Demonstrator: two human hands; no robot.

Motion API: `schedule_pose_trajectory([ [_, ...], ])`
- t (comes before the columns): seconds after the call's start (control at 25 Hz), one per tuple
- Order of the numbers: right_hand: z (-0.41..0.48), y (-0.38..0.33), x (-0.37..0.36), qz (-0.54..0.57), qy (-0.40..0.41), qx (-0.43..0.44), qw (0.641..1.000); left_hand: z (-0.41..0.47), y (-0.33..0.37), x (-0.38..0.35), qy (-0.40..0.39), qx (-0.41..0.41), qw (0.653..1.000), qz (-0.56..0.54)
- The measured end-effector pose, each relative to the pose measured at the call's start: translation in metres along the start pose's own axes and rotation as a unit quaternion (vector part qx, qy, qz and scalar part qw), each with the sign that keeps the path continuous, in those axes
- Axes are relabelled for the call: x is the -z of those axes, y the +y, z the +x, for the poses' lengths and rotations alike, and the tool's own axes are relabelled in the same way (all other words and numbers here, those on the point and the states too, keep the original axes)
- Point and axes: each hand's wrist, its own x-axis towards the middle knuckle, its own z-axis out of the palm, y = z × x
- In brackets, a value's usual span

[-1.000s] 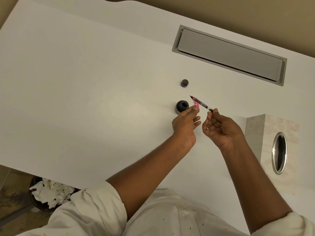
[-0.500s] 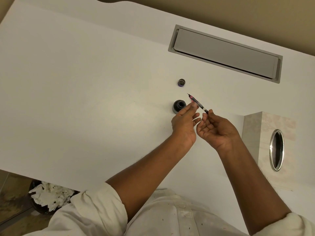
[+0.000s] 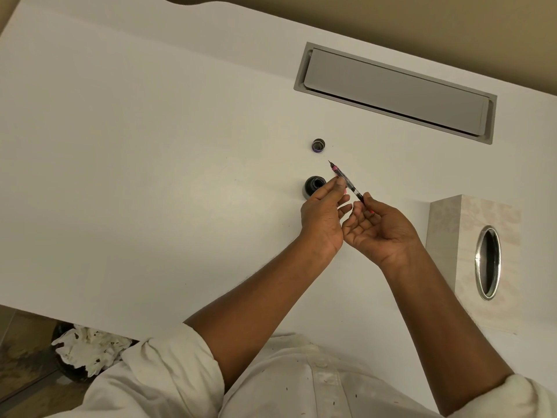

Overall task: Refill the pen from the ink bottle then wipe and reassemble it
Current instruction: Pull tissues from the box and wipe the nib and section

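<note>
Pen (print illegible) in right hand

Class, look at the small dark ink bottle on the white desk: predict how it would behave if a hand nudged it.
The ink bottle looks squat and wide-based, so it would probably slide rather than tip. Its cap lies apart, so a knock could spill ink. The left hand, pinching the pen, is close beside it, so a bump seems possible.

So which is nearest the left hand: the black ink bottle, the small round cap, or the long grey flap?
1. Black round ink bottle, right beside the left hand.
2. Small dark round cap, farther back on the white desk.
3. Long grey rectangular flap, at the desk's back right.
</note>
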Motion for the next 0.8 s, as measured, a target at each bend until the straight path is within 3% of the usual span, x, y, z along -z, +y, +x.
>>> schedule_pose_trajectory([
  [0.36,0.001,0.003,0.005,-0.050,0.016,0.017,0.998,-0.001,0.004,0.001,0.006,-0.018,1.000,0.020],
  [0.56,-0.007,0.002,0.025,-0.190,0.113,0.139,0.965,0.003,0.002,-0.001,0.019,-0.020,0.999,0.032],
  [0.64,-0.018,-0.001,0.042,-0.263,0.179,0.284,0.904,0.005,0.000,-0.001,0.013,-0.018,0.999,0.025],
  [0.72,-0.030,-0.011,0.063,-0.344,0.238,0.451,0.789,0.007,0.000,0.002,0.015,-0.015,1.000,0.020],
  [0.8,-0.035,-0.032,0.092,-0.378,0.294,0.555,0.680,0.008,-0.001,0.003,0.023,-0.009,0.999,0.020],
])
